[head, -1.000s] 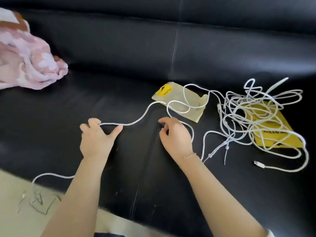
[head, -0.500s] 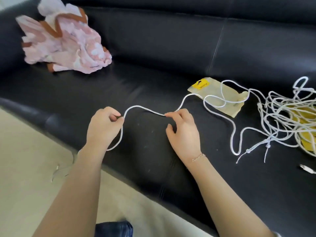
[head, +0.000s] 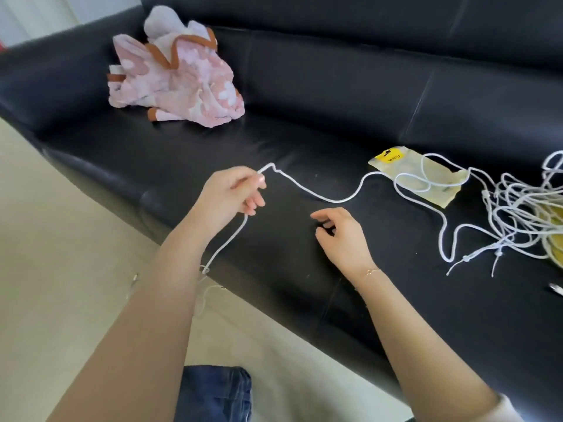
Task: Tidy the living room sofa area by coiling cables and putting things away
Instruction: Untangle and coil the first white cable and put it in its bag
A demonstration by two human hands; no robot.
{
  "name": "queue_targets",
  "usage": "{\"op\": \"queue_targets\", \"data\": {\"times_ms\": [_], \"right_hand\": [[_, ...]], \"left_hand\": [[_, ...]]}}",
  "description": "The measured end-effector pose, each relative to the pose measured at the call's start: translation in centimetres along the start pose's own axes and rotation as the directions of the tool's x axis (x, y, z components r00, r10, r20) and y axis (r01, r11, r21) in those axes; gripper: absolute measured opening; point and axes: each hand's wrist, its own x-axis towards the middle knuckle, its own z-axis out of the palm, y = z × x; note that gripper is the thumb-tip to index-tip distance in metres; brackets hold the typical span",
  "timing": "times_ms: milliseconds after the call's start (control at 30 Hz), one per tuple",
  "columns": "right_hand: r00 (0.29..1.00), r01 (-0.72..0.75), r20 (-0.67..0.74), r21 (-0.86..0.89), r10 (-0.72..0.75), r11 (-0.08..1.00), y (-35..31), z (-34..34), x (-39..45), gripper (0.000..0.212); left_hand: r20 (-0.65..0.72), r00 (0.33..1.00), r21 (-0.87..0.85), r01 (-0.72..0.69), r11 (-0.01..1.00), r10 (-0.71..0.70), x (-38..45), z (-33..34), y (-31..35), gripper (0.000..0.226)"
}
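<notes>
A long white cable (head: 329, 198) trails across the black sofa seat (head: 304, 254). My left hand (head: 231, 193) pinches it between thumb and fingers above the seat; below the hand the cable drops over the seat's front edge to the floor. To the right it runs over a pale plastic pouch (head: 438, 181) with a yellow label and into a tangled heap of white cable (head: 524, 214). My right hand (head: 338, 233) hovers just over the seat with loosely curled fingers and holds nothing.
A crumpled pink and white blanket (head: 179, 77) with brown trim lies at the back left of the sofa. A yellow bag (head: 556, 236) sits under the tangle at the right edge. Beige floor (head: 61, 254) lies left, and a jeans-clad knee (head: 213, 394) shows below.
My left hand has risen and pulled the cable up and left. My right hand has let go of the cable and dropped back. The view has swung left, showing more blanket.
</notes>
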Motion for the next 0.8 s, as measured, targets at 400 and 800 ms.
{"op": "queue_targets", "data": {"times_ms": [400,800], "right_hand": [[0.807,-0.186,0.589,0.310,-0.035,0.933,-5.6,-0.3,-7.0,0.022],[0.897,0.017,-0.174,0.932,0.406,0.361,-3.0,-18.6,-2.9,0.038]], "left_hand": [[0.188,0.972,-0.939,0.136,0.316,0.141,-2.3,2.3,9.6,0.019],[0.791,0.548,0.224,0.155,0.962,-0.273,-5.6,12.0,6.1,0.064]]}}
